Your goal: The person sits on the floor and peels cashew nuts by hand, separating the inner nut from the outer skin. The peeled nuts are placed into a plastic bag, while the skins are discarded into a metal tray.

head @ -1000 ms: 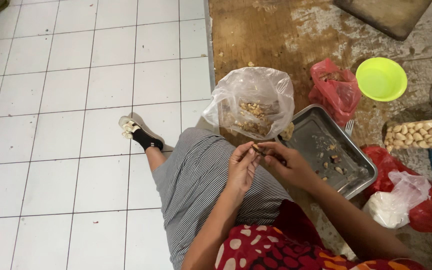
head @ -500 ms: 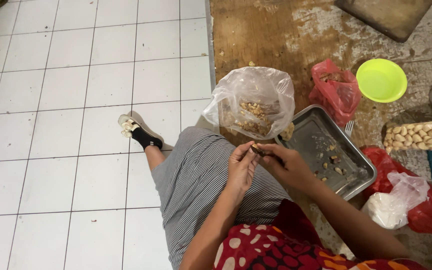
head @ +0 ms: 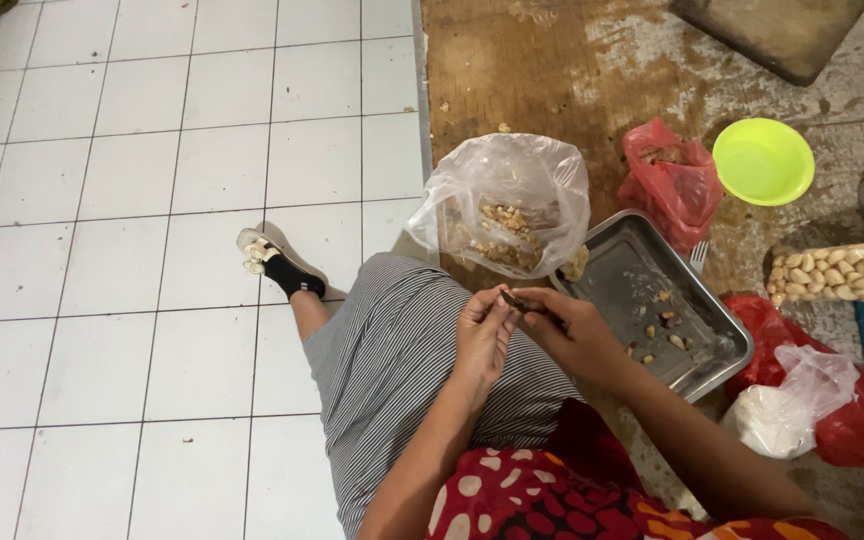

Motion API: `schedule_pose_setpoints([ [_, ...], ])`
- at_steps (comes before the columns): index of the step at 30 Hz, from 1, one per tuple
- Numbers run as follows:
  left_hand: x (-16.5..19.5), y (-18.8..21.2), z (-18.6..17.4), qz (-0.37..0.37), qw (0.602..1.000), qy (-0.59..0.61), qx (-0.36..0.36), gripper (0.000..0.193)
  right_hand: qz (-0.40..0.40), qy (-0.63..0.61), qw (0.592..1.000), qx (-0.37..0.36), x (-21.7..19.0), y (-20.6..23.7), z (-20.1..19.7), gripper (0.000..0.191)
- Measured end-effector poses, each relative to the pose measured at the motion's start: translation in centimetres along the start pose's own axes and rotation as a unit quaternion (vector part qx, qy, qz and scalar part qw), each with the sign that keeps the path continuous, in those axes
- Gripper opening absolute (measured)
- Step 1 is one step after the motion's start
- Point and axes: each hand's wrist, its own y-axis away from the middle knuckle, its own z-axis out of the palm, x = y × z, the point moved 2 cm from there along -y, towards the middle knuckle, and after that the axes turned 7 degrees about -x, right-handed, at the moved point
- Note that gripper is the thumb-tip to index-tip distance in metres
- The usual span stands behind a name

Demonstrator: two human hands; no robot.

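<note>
The fingers (head: 482,318) of both hands are drawn close together over the lap, pinched narrow around a small dark piece (head: 512,299), seemingly a nut or a bit of its skin, though it is too small to tell which. The left hand (head: 480,335) pinches it from below; the right hand (head: 574,335) meets it from the tray side, thumb and forefinger closed on it, and whether a small tool is also in that hand cannot be told. Around them, largest first: the metal tray (head: 712,330) lies just beside the right wrist, with a few scattered bits on it; the clear plastic bag (head: 537,165) of pale nut pieces stands open in front of the knee, touching the tray's corner; the lime-green bowl (head: 762,160) sits well apart beyond a red bag (head: 667,180). To work the piece well, I judge a light, steady pinch best, kept above the lap or tray so that fragments fall where they can be gathered.
</note>
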Motion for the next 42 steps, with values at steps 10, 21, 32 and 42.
schedule_pose_setpoints([
  [10,0.5,0.3,0.9,0.019,0.999,0.0,-0.04,0.006,-0.005,-0.014,1.0,-0.012,0.4,0.1,0.0,0.041],
  [21,-0.3,0.0,-0.2,0.018,0.999,-0.018,-0.019,0.008,-0.021,-0.036,0.999,0.006,1.7,-0.2,0.4,0.033],
  [32,0.8,0.7,1.0,-0.015,0.995,0.032,-0.089,0.005,0.105,-0.29,0.951,-0.021,3.4,-0.1,0.4,0.027],
  [42,0.4,0.4,0.3,-0.051,0.995,0.029,-0.086,0.012,0.119,-0.246,0.962,0.023,4.1,-0.6,-0.6,0.027],
])
